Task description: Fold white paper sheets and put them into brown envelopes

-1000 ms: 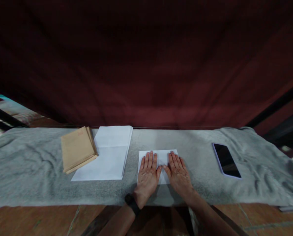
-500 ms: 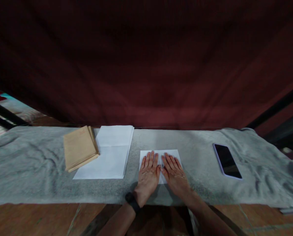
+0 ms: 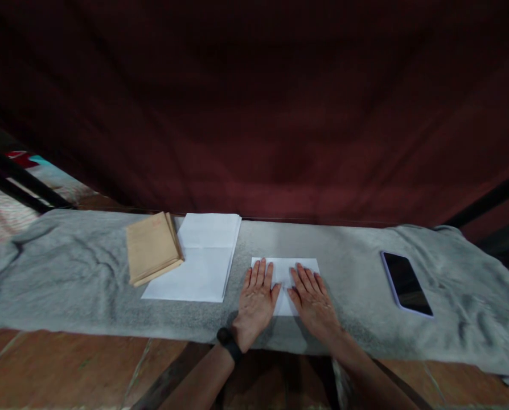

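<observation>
Since half a second ago your right hand [image 3: 313, 300] has slid back to the right, so the two hands no longer crowd together at the middle of the folded white sheet [image 3: 285, 272]; your head has also turned a little, which shifts everything on the counter slightly rightward in view. Your left hand [image 3: 257, 302] lies flat, palm down, fingers extended and close together, pressing the left half of the sheet. Your right hand lies the same way, open and flat, on the right half, its thumb just beside the thumb of your left with a narrow strip of paper showing between them. Neither hand grips anything. A dark band [image 3: 229, 344] sits on your left wrist.

The sheet lies on the grey cloth [image 3: 66, 285] that covers the counter, near the front edge and about midway along its length. Its far edge shows beyond your fingertips.

To the left of it, a stack of white paper [image 3: 203, 262] reaches from the back edge toward the front, near your left hand but apart from the sheet. A pile of brown envelopes [image 3: 152, 247] rests on the left edge of that stack, touching it and set at a slight angle. Well apart on the right, a phone [image 3: 406, 274] lies screen up, dark, on the cloth toward the right end of the counter.
</observation>
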### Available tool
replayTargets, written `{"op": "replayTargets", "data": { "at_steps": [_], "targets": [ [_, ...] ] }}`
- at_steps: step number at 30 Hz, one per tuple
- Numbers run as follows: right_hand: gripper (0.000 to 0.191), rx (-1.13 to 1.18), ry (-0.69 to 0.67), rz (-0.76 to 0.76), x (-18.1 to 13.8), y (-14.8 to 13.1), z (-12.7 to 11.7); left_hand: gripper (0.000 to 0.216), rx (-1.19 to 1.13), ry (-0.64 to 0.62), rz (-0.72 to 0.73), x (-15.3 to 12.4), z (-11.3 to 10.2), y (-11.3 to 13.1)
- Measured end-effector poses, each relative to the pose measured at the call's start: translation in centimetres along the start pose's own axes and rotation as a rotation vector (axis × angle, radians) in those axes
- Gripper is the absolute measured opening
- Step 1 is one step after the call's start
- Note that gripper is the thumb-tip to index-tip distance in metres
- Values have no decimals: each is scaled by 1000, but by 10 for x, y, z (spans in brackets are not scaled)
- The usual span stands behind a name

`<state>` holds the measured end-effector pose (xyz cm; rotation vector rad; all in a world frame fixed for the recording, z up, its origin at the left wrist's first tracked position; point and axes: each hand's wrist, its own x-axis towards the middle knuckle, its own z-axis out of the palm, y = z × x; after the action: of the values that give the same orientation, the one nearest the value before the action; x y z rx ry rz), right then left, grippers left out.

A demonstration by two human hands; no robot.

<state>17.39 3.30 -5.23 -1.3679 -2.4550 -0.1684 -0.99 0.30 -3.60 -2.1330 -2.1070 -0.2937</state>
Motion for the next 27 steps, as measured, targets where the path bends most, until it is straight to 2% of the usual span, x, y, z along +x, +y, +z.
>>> {"op": "replayTargets", "data": {
  "at_steps": [8,17,22,27],
  "targets": [
    [54,8,31,7,-3,9,4,60,-15,-3,-31,-3,-3,-1],
    [55,28,-12,42,5,1,-6,57,-20,-2,-37,0,-13,7],
    [51,50,-32,-28,2,-5,-2,55,-78,24,76,-4,-6,14],
    [53,44,-7,-3,-2,-1,5,55,-51,20,66,-6,1,14]
  ]
}}
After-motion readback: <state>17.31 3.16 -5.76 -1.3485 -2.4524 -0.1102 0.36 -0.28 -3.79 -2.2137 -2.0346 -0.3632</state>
